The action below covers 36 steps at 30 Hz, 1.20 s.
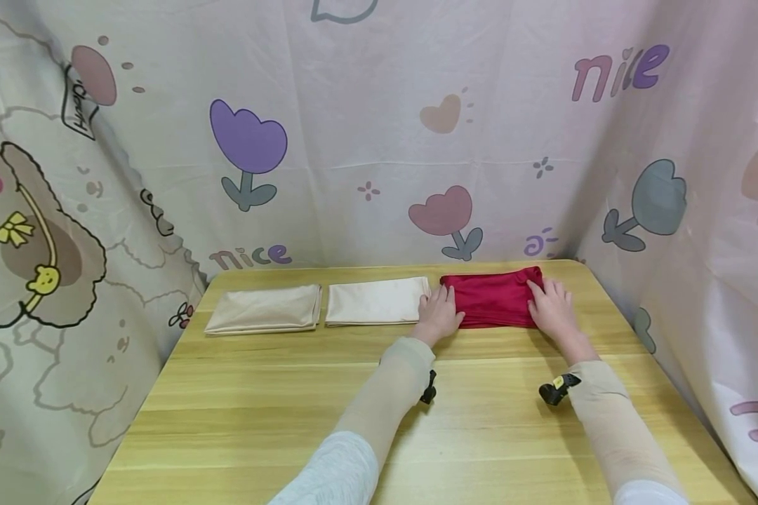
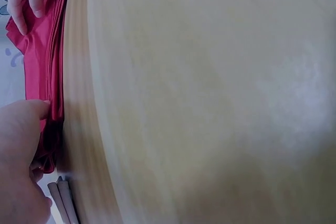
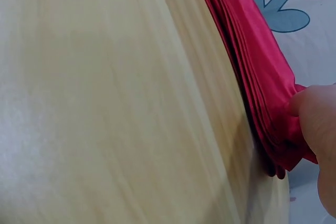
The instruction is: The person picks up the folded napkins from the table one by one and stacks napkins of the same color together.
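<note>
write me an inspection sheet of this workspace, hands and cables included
Surface: wood-grain table, light yellowish.
Job's things: folded crimson cloth, stacked in layers, near the table's far edge; its far right corner is ruffled.
Clutter: nothing seen beyond a folded white cloth and a folded beige cloth, in a row to the crimson one's left.
Hands: left hand at the crimson cloth's left end; right hand touching its right end.
Cables: nothing seen.
Surroundings: cartoon-and-flower-printed curtain behind and at both sides.
</note>
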Each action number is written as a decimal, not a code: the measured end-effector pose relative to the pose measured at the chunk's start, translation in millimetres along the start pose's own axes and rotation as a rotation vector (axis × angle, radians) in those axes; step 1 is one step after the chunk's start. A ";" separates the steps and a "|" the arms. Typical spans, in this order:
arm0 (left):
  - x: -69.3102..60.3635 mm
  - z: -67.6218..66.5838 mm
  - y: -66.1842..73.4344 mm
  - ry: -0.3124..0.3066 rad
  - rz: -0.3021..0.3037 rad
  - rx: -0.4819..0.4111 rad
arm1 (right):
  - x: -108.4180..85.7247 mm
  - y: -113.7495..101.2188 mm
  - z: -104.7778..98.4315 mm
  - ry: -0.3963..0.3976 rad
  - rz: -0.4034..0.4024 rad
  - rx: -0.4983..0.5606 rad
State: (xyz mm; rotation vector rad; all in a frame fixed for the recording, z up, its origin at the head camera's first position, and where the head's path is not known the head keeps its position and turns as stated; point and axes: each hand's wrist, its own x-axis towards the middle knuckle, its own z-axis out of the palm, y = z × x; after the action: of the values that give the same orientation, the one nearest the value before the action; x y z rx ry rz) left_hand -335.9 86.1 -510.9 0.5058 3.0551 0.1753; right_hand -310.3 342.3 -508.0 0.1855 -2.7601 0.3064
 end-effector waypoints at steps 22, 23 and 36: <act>2.3 7.0 -3.1 -0.014 0.039 -0.006 | -0.1 8.4 12.2 -0.007 -0.003 -0.019; 2.6 6.6 -3.4 -0.011 0.040 -0.006 | 0.1 8.2 11.8 -0.012 0.000 -0.018; 5.5 5.1 -2.1 0.002 0.005 0.032 | 7.3 9.8 9.6 -0.055 0.007 0.006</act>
State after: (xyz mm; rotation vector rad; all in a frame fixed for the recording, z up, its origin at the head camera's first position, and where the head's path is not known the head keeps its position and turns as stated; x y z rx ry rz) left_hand -341.4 86.4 -516.3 0.5155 3.0635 0.1275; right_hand -321.9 348.9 -515.9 0.1891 -2.8155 0.3153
